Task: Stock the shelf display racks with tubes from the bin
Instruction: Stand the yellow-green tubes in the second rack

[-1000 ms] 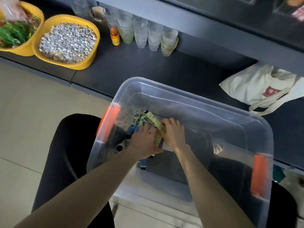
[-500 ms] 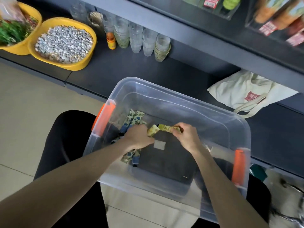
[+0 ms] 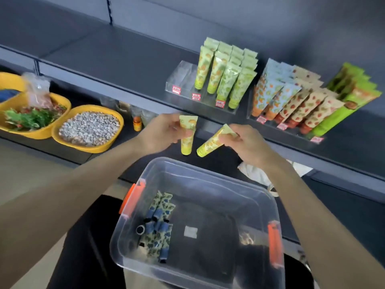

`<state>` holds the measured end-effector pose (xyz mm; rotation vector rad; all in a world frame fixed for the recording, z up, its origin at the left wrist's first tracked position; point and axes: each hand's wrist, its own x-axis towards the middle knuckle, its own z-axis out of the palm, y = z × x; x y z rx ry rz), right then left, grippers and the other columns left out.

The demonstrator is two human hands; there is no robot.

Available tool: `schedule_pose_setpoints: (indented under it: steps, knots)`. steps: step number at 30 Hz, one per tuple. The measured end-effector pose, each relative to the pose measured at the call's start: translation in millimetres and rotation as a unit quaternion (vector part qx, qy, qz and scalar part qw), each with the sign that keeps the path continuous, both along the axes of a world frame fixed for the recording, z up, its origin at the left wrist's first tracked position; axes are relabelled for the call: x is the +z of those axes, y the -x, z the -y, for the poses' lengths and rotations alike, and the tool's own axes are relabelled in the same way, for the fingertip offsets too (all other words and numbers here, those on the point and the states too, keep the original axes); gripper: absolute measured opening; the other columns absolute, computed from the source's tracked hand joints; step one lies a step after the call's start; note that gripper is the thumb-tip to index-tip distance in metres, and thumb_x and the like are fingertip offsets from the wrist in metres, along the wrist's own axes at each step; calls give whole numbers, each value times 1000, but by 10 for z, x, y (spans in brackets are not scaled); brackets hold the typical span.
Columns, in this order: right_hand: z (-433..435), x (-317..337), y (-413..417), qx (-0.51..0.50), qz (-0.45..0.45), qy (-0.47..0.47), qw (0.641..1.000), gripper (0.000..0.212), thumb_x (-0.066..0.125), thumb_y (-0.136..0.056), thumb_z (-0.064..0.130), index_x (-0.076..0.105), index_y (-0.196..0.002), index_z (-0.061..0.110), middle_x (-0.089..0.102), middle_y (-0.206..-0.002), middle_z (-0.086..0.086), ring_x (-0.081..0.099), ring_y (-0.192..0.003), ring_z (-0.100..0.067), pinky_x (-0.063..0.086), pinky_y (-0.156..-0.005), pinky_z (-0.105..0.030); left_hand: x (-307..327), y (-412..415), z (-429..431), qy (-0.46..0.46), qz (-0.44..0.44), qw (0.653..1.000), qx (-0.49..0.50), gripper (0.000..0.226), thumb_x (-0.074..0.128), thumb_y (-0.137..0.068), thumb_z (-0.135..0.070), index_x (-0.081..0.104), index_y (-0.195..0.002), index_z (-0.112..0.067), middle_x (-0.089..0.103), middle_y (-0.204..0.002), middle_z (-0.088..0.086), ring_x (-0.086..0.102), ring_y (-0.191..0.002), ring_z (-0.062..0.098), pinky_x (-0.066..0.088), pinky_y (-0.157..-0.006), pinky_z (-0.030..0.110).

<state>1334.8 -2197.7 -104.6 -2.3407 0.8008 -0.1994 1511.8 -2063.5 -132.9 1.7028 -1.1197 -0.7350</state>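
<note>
My left hand [image 3: 162,130] pinches a yellow-green tube [image 3: 187,135] by its flat end, cap hanging down. My right hand [image 3: 245,142] pinches a second yellow-green tube [image 3: 212,142], tilted with its cap down-left. Both tubes hang above the clear plastic bin [image 3: 210,180] with orange handles, below the shelf edge. In the bin's left part lie several blue-patterned tubes [image 3: 159,222]. On the shelf a clear display rack [image 3: 183,82] holds matching yellow-green tubes [image 3: 225,78]; its left slots show no tubes.
A second rack [image 3: 277,124] to the right carries orange, strawberry and green tubes [image 3: 302,101]. Two yellow bowls [image 3: 68,140] with pebbles and greenery sit on the lower shelf at left, beside a small orange bottle [image 3: 137,123]. A white cloth bag [image 3: 256,174] lies behind the bin.
Both hands have risen out of the bin, each with a yellow-green tube. The view has tilted up, so the upper shelf and its racks now show.
</note>
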Motion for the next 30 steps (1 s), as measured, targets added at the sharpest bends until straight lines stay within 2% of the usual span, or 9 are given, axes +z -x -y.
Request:
schedule_pose_setpoints:
  steps: [2, 7, 8, 10, 12, 15, 20, 25, 30]
  knots:
    - [63, 349, -123, 19, 19, 29, 999, 30, 56, -94, 21, 50, -66, 14, 39, -60, 4, 37, -54, -8, 30, -53, -20, 290, -125, 89, 29, 33, 999, -12, 15, 65, -86, -16, 65, -96, -5, 65, -86, 12, 57, -73, 11, 48, -73, 28]
    - [212, 1050, -418, 13, 69, 115, 991, 46, 65, -88, 19, 36, -52, 16, 30, -52, 2, 31, -43, -7, 26, -44, -18, 888, -425, 380, 78, 121, 989, -17, 19, 67, -84, -17, 65, -93, -1, 67, -86, 18, 59, -73, 23, 50, -73, 38]
    - [247, 1136, -482, 9, 80, 136, 987, 42, 68, -85, 19, 41, -53, 18, 36, -53, -1, 36, -46, -7, 30, -48, -17, 977, -477, 445, 86, 146, 985, -15, 16, 68, -83, -17, 64, -91, -3, 67, -84, 16, 60, -72, 26, 50, -75, 36]
    - [348, 1247, -624, -1, 104, 158, 982, 19, 73, -78, 21, 59, -67, 16, 62, -69, -8, 56, -68, -21, 48, -72, -29, 1117, -565, 566, 90, 198, 976, -8, 17, 71, -80, -17, 64, -94, -11, 67, -86, 14, 61, -76, 29, 49, -77, 33]
    - [431, 1321, -750, -8, 112, 163, 980, 14, 75, -76, 22, 62, -79, 19, 70, -87, -8, 63, -90, -28, 50, -86, -40, 1201, -635, 680, 79, 250, 965, -3, 24, 73, -78, -19, 64, -99, -11, 68, -89, 14, 62, -81, 29, 47, -78, 29]
    - [510, 1362, -907, -4, 73, 191, 979, 13, 74, -79, 23, 62, -83, 25, 69, -90, -2, 60, -98, -26, 49, -89, -40, 1247, -735, 833, 51, 276, 959, -30, 25, 74, -77, -19, 66, -99, -10, 70, -91, 14, 65, -86, 27, 48, -83, 31]
    - [617, 1329, -1085, -3, 17, 226, 974, 14, 73, -80, 25, 70, -91, 16, 69, -90, -4, 62, -95, -25, 49, -90, -39, 1206, -902, 1026, 6, 314, 945, -86, 12, 69, -82, -19, 67, -94, -16, 70, -92, 9, 65, -88, 22, 49, -90, 36]
    - [709, 1222, -1197, -9, -23, 263, 964, 17, 71, -81, 29, 71, -94, 18, 70, -96, -3, 59, -103, -24, 36, -102, -38, 1146, -985, 1158, -14, 315, 943, -110, 9, 66, -84, -18, 65, -92, -21, 69, -94, 9, 63, -90, 22, 48, -92, 37]
    - [776, 1159, -1246, -12, -43, 287, 957, 16, 69, -83, 30, 71, -96, 21, 67, -103, -1, 51, -111, -22, 26, -98, -36, 1101, -1003, 1268, -28, 318, 939, -125, 11, 66, -84, -19, 66, -94, -21, 68, -95, 8, 62, -91, 23, 47, -92, 36]
